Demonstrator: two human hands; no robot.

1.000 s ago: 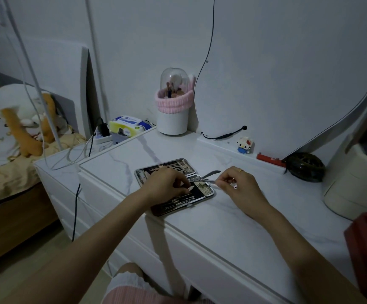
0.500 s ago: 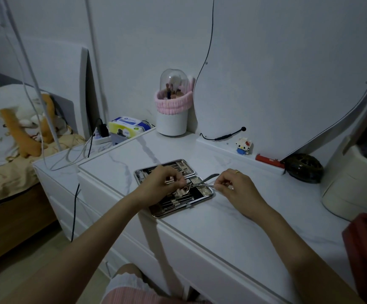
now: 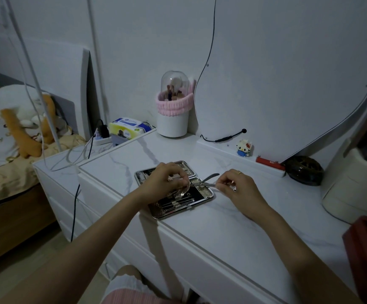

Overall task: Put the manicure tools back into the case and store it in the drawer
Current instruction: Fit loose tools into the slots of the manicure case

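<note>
Case open, left hand covering tools

The marble tabletop lies bare on the near side of the open manicure case and to its right, leaving room for a hand to pass there. Both hands crowd the case: the left hand covers its middle, the right hand sits just right of it. Along the far edge stand a brush holder, a toy figure, a red bar and a dark round object. A cream container blocks the far right.
</note>
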